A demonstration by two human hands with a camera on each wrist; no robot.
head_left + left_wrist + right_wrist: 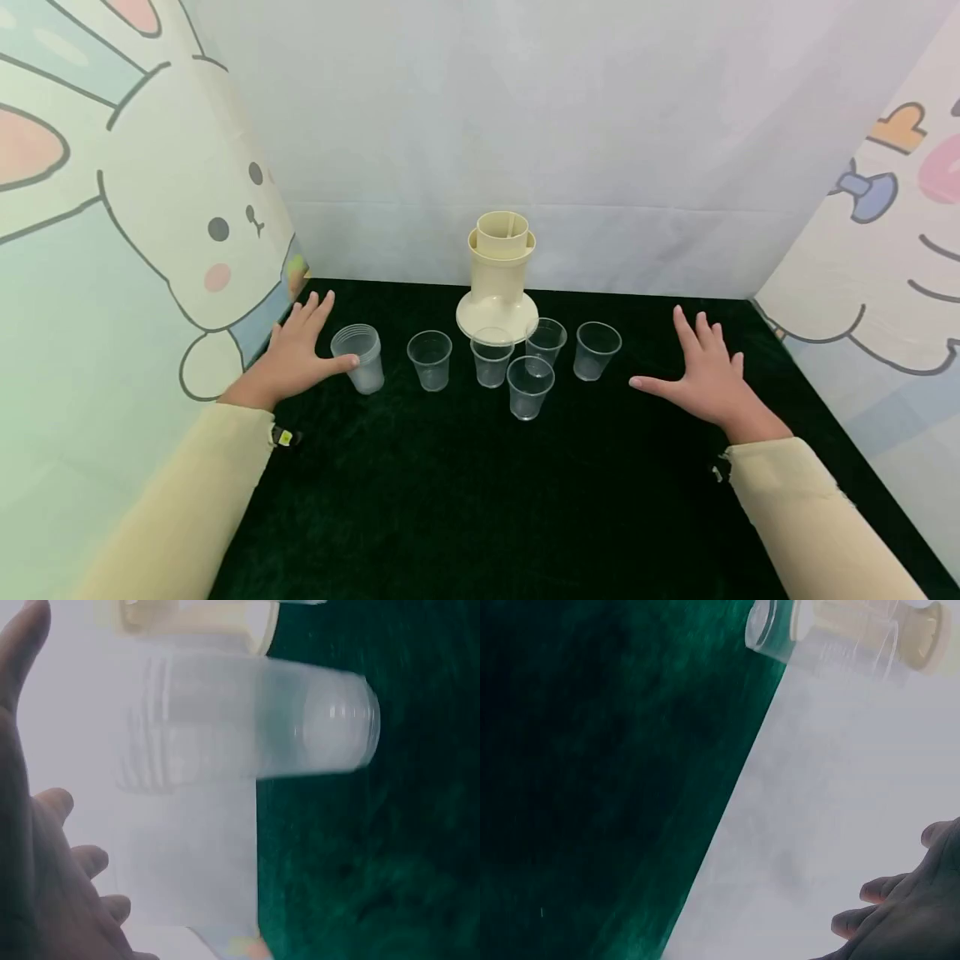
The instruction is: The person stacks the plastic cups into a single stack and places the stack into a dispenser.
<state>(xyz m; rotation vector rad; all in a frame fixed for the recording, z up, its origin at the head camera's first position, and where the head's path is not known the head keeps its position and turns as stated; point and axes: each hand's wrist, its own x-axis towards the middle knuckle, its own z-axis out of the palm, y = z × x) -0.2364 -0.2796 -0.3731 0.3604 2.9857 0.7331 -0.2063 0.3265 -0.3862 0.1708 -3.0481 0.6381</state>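
Observation:
My left hand (296, 358) is spread beside a stack of nested clear plastic cups (360, 358), its thumb overlapping the stack in the head view. In the left wrist view the stack (247, 720) stands apart from the fingers (91, 859). My right hand (705, 375) hangs with spread fingers over the right side of the table, holding nothing. Nearest to it is a single clear cup (597, 354). Several more single cups stand upright in the middle, among them a front one (529, 392) and a left one (431, 362).
Behind the cups stands a cream plastic cylinder (498, 275) on a wide round base, with a narrower tube inside its top. Dark green cloth (480, 500) covers the table. A white backdrop (600, 125) rises at the back, with cartoon-printed panels at both sides.

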